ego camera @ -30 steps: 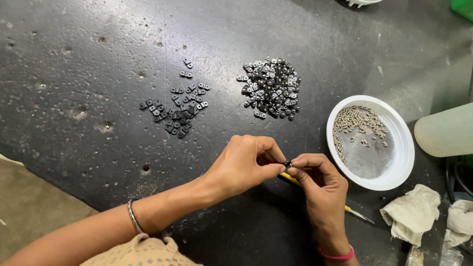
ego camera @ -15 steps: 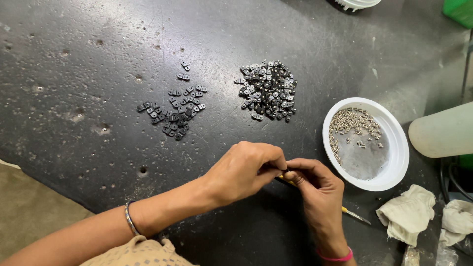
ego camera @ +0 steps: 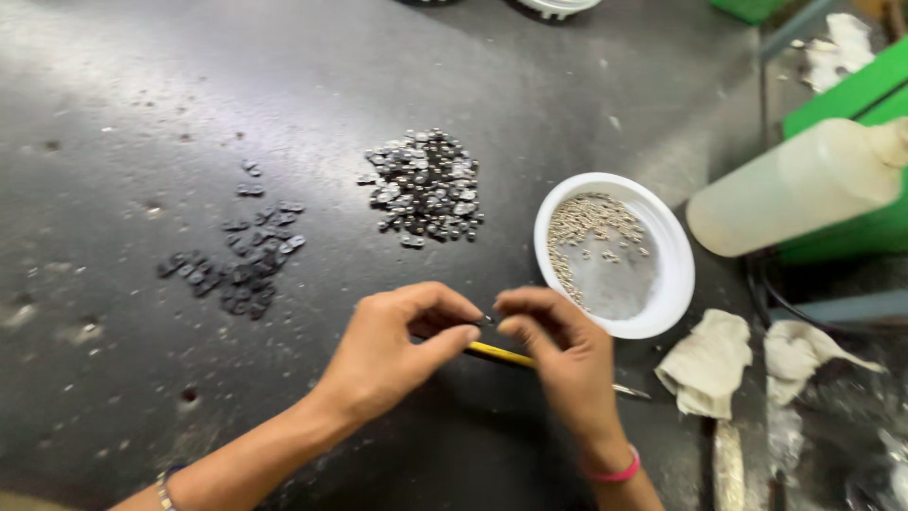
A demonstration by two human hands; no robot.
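Observation:
My left hand (ego camera: 392,350) and my right hand (ego camera: 558,364) meet fingertip to fingertip over the dark table, pinching a tiny dark metal part (ego camera: 489,320) between them. A yellow-handled tool (ego camera: 501,355) lies on the table just under both hands. Beyond the hands sit a heap of small dark and silvery metal parts (ego camera: 426,186) and, to the left, a looser scatter of small black parts (ego camera: 241,257). To the right of the hands stands a white bowl (ego camera: 677,284) holding tiny silvery pieces.
Crumpled white rags (ego camera: 705,364) lie at the right of the bowl. A pale plastic bottle (ego camera: 794,189) lies on its side against a green bin (ego camera: 865,90) at the right edge. The dark tabletop (ego camera: 142,114) is scuffed and pitted.
The view has shifted, so the piles and bowl sit differently in frame. My hands stay joined on the small part, fingers working slightly.

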